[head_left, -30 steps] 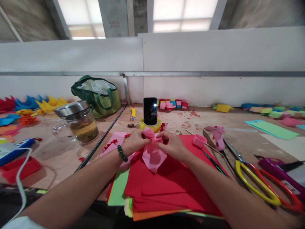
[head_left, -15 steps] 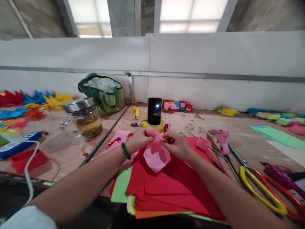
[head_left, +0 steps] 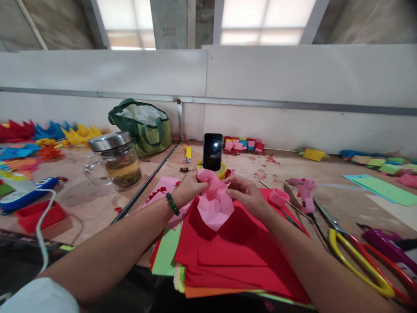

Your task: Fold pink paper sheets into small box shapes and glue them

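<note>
Both hands hold a folded pink paper (head_left: 213, 204) above a stack of red and other coloured sheets (head_left: 234, 252). My left hand (head_left: 189, 190), with a green bead bracelet at the wrist, pinches the paper's upper left edge. My right hand (head_left: 246, 195) grips its upper right edge with curled fingers. A small pink paper box (head_left: 278, 197) lies just right of my right hand. A black phone (head_left: 213, 151) stands upright on a yellow tape roll just beyond the hands.
A pink glue gun (head_left: 304, 191), yellow-handled scissors (head_left: 355, 256) and red-handled scissors lie at right. A lidded glass jar (head_left: 117, 163) and a green bag (head_left: 143, 126) stand at left. Small folded paper boxes (head_left: 243, 144) line the back wall. A white cable (head_left: 41, 230) runs at lower left.
The pink paper has been turned and opened out a little between the hands, sitting slightly higher. The view shifted a bit to the left.
</note>
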`<state>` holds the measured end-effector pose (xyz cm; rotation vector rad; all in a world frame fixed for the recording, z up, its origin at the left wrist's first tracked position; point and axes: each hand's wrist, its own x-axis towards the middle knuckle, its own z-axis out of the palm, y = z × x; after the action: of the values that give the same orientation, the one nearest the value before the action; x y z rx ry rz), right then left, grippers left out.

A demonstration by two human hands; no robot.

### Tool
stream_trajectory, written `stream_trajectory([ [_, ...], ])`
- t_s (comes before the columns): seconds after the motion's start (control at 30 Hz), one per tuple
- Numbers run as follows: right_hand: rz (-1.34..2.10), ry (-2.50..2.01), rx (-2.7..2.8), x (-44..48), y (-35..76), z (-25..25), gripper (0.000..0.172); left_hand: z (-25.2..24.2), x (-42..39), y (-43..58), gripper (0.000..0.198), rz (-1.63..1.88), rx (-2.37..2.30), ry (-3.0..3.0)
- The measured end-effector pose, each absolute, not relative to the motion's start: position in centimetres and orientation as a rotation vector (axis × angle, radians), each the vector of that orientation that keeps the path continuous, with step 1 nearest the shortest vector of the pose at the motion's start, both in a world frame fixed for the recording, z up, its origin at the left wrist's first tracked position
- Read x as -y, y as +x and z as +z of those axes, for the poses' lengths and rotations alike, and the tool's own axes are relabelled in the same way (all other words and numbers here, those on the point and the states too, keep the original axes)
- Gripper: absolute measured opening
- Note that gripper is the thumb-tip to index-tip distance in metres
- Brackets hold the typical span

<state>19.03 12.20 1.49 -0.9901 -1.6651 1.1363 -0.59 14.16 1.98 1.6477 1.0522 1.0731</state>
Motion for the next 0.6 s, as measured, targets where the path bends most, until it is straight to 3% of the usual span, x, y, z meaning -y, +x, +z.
stream_trajectory([
  [0.13, 1.054, -0.981, 1.72, -11.9, 19.0, 1.7, 0.022, 1.7, -14.4, -0.4, 0.002, 1.12, -0.99, 1.621],
  [0.37, 0.226, -0.874, 1.826, -10.6, 19.2, 2.0, 0.01, 1.9, -12.8, -0.7, 0.005, 1.512, -0.933, 2.076],
  [0.6, 0.007, -0.656, 1.829, -9.7, 19.3, 2.5, 0.025, 1.9, -11.6, -1.3, 0.025, 1.758, -0.726, 2.473],
])
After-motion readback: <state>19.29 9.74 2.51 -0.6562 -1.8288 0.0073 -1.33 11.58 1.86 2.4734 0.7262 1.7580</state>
